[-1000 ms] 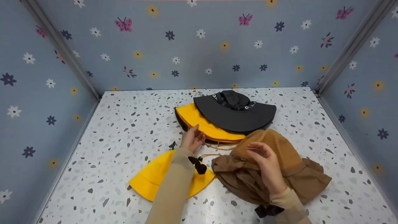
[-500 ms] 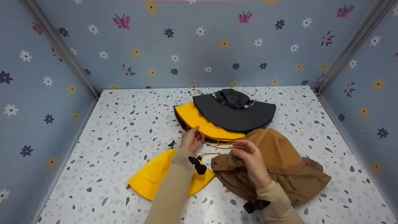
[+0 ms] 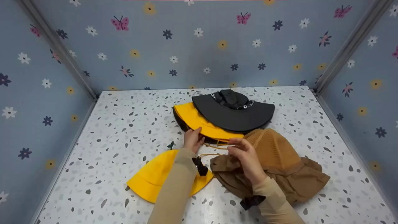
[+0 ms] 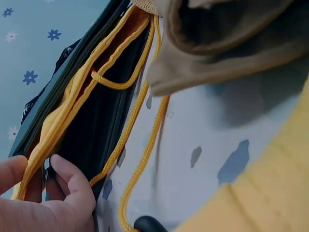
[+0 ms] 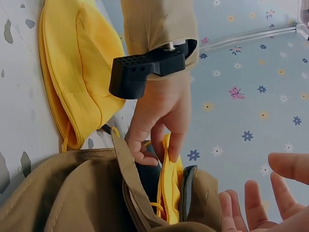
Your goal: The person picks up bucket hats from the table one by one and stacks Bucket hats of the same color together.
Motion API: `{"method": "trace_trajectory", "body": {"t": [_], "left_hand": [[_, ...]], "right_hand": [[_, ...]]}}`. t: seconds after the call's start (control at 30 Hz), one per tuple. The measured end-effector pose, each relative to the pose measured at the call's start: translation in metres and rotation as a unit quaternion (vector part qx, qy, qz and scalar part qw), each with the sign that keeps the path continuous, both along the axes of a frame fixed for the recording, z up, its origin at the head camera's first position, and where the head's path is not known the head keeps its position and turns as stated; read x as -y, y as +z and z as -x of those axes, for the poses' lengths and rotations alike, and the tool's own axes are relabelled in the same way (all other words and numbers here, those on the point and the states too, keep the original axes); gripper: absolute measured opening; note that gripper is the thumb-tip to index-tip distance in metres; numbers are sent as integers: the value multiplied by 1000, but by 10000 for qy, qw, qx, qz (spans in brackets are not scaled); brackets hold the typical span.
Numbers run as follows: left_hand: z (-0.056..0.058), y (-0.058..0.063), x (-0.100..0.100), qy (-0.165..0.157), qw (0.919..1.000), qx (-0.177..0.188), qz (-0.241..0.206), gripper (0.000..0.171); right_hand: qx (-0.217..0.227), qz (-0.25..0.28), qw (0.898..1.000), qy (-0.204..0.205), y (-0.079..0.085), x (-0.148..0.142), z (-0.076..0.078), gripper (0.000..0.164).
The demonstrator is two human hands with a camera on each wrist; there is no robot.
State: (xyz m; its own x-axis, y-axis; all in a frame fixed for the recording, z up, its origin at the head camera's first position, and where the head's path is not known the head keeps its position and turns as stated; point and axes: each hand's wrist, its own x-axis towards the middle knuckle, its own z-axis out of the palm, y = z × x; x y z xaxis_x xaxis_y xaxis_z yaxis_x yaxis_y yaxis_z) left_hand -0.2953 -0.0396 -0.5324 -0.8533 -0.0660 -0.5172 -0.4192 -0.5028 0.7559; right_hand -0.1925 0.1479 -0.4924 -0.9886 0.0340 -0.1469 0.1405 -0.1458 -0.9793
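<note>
A yellow bucket hat [image 3: 189, 115] lies flat in a stack, under a wide-brimmed dark grey hat [image 3: 236, 119] and above a black brim [image 4: 91, 130]. My left hand [image 3: 192, 140] pinches the yellow brim at its near edge, thumb on one side and fingers on the other, as the left wrist view shows. My right hand [image 3: 245, 155] hovers at the right end of that brim, over the brown hat [image 3: 279, 152]; its fingers are spread and loosely bent in the right wrist view. Yellow cords [image 4: 140, 164] trail from the stack towards the near side.
Another yellow hat [image 3: 152, 174] lies at the front left, partly under my left forearm, with a small green sprout [image 3: 170, 145] on top. Flower-patterned panels [image 3: 199, 46] wall the speckled table [image 3: 124, 124] at the back and both sides.
My right hand has come left and slightly forward from above the brown hat to the stack's brim. The left hand has stayed almost in place, and the hats lie as before.
</note>
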Motion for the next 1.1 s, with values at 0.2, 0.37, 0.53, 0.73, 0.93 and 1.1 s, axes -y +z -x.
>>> {"method": "trace_trajectory", "body": {"t": [0.2,0.37,0.53,0.73,0.93,1.1], "left_hand": [[-3,1,-5,-14,9999,-138,39,47],[-5,1,-8,-97,9988,-405,-275,62],[-5,3,-11,72,9983,-495,-283,59],[-5,6,-11,331,9972,-433,-503,70],[-9,10,-11,405,9953,-487,-731,68],[-16,10,-12,646,9942,-581,-629,74]], "right_hand": [[307,794,9964,14,0,6,7,38],[854,1737,9810,96,-1,8,16,51],[1379,2750,9507,386,-8,6,24,68],[1688,3454,9229,190,-10,8,34,72],[1803,3781,9080,-64,-10,11,39,70],[1872,3947,8994,-188,-11,9,39,71]]}}
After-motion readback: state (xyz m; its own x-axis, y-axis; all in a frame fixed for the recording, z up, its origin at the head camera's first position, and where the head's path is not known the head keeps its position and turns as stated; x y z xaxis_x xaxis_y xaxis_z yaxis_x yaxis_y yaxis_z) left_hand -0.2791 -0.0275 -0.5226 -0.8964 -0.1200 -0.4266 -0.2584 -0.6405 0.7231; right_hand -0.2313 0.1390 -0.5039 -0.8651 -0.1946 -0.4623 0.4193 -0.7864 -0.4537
